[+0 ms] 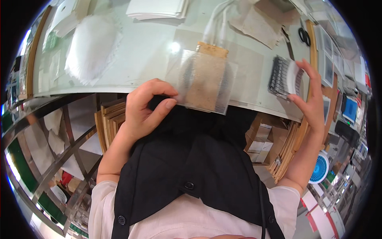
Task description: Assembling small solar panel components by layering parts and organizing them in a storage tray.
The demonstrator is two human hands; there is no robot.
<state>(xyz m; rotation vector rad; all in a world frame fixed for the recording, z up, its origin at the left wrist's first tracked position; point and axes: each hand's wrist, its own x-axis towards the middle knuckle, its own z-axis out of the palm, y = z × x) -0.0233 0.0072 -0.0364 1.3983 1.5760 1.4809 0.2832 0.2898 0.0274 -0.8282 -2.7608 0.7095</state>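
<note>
My left hand [145, 107] is at the table's front edge, thumb and forefinger closed at the near left corner of a clear plastic sheet [231, 81]. Under the sheet, a tan rectangular board [213, 47] lies over a dark round shape blurred by the plastic. At the right, my right hand [312, 93] has its thumb and fingers around the two ends of a white curved strip [291, 77]. That strip stands against a dark gridded block [278, 77], which seems to be rows of small pieces. Whether the strip is part of the block, I cannot tell.
White cables [215, 24] run back from the board. A fan of thin white sheets [93, 47] lies left, a white stack [157, 10] at the back. Black-handled scissors [304, 36] and brown paper [258, 26] are at the back right. Wooden boards [113, 119] stand below the tabletop.
</note>
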